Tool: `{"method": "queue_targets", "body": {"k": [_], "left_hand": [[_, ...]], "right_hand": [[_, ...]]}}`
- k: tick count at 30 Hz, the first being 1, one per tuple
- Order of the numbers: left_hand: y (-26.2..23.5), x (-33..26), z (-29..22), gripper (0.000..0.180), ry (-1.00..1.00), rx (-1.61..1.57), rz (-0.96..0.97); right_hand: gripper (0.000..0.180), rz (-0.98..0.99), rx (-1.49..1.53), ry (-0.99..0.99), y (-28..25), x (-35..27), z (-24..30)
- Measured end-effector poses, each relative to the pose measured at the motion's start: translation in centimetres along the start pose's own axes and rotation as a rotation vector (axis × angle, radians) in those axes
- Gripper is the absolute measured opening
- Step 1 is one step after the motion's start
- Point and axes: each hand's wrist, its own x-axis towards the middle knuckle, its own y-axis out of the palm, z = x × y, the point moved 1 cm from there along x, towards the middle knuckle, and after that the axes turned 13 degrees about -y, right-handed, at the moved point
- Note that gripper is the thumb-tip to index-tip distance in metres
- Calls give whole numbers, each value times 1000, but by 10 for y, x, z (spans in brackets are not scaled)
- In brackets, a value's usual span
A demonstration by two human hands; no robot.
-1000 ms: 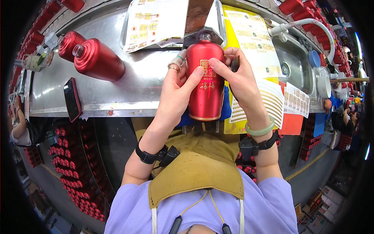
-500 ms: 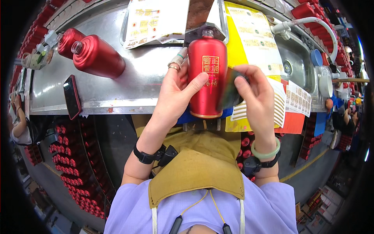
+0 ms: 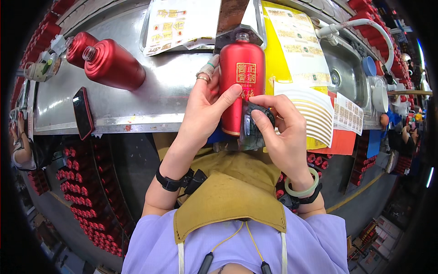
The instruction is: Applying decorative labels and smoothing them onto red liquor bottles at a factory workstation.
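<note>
Crowded workshop space surrounds a steel bench (image 3: 169,100), with rows of stacked red bottles (image 3: 84,194) below its near edge on the left. At the far left of the bench, two loose red bottles (image 3: 116,64) lean or lie with their open necks pointing left, set well away from the working spot, probably to leave elbow room. A dark phone (image 3: 83,114) rests at the near edge, apart from them.

Toward the middle, a metal tray (image 3: 145,34) bears a sheet of gold stickers (image 3: 175,20), face up, presumably so each design can be seen. Just right of it, at the near edge, is the handled red bottle (image 3: 242,75), neck far and base near, gold lettering facing up; whether it lies flat or tilts, I cannot tell. The left hand (image 3: 205,102) is closed around its left side, thumb on the front, fingers partly hidden behind, a grip that likely keeps it from rolling. The right hand (image 3: 287,128) is narrowed to a pinch on a thin dark piece (image 3: 259,130) over the bottle's lower right side; its pressure cannot be judged.

Farther right, a yellow sheet (image 3: 276,68) carries white label sheets (image 3: 303,50), beside curved gold strips (image 3: 305,112), seemingly within right-hand reach. A sink (image 3: 351,77) lies beyond them.
</note>
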Motion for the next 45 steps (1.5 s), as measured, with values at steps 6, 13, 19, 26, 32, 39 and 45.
{"method": "queue_targets", "body": {"k": [6,13,19,26,32,39,45], "left_hand": [[-2,2,0,81,-7,-19,11],[1,-1,-1,66,11,53,-25],[-12,-4,-7,59,-25,-43,-49],[-8,-7,-6,62,-12,-54,-35],[4,-6,0,94,27,21,2],[8,-9,5,87,80,133,-51],[6,-13,-1,89,18,109,-45]], "right_hand": [[19,27,-128,3,-1,4,13],[19,52,-163,-6,-1,4,13],[18,-175,283,27,-47,25,-14],[19,-116,213,-65,-45,51,-21],[29,37,-175,-269,-41,69,-19],[25,357,-365,-641,-14,85,20],[27,232,-519,-962,-28,130,-5]]}}
